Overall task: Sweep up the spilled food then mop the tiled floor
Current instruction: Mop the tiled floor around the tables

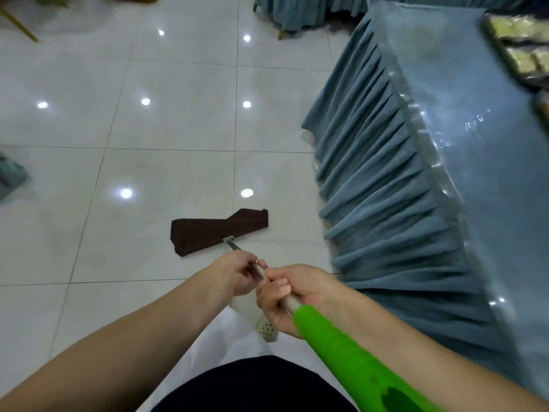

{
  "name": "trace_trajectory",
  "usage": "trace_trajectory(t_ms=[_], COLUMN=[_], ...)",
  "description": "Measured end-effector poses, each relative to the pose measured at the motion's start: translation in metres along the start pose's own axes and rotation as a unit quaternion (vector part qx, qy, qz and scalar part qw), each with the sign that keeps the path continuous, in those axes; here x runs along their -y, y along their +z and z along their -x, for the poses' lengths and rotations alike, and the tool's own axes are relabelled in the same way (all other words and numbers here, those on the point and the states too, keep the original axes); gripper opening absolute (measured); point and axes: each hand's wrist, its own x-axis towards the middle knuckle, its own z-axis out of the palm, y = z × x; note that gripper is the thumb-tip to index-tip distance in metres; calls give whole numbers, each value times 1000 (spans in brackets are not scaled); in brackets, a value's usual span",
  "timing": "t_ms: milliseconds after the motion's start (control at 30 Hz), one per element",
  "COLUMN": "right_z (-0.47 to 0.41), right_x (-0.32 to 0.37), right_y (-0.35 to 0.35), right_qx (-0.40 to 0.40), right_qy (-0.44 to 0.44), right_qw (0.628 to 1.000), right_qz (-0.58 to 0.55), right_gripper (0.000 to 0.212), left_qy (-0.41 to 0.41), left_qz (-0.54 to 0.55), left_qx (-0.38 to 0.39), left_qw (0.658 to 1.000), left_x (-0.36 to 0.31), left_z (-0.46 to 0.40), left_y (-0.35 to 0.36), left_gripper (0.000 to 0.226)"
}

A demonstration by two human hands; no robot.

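A flat mop with a dark brown cloth head (214, 230) lies on the glossy white tiled floor (166, 126) in front of me. Its thin metal pole (233, 246) runs back to a bright green handle end (335, 349) near my body. My left hand (237, 275) holds the pole lower down, fingers curled round it. Just behind it, my right hand (292, 295) grips the pole where the green grip begins. No spilled food shows on the tiles.
A table with a pleated blue-grey skirt and clear plastic cover (416, 179) fills the right side, with trays of food (523, 46) on top. More skirted furniture (297, 10) stands at the back. A perforated shoe toe (267, 330) shows below my hands.
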Motion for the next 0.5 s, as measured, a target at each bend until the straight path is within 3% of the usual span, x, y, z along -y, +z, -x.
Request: trace_trajectory(t_ms=[267,500], right_z=[34,12], right_x=[1,12], right_y=[-3,19], right_qx=[-1,-23], right_qy=[-5,8], right_qw=[998,996], right_qz=[55,89], right_gripper=[23,25], left_qy=[40,38], left_qz=[73,101], left_qx=[51,64], left_qw=[995,992], left_x=[11,-9], left_z=[22,2], left_y=[12,4], left_gripper=[12,15])
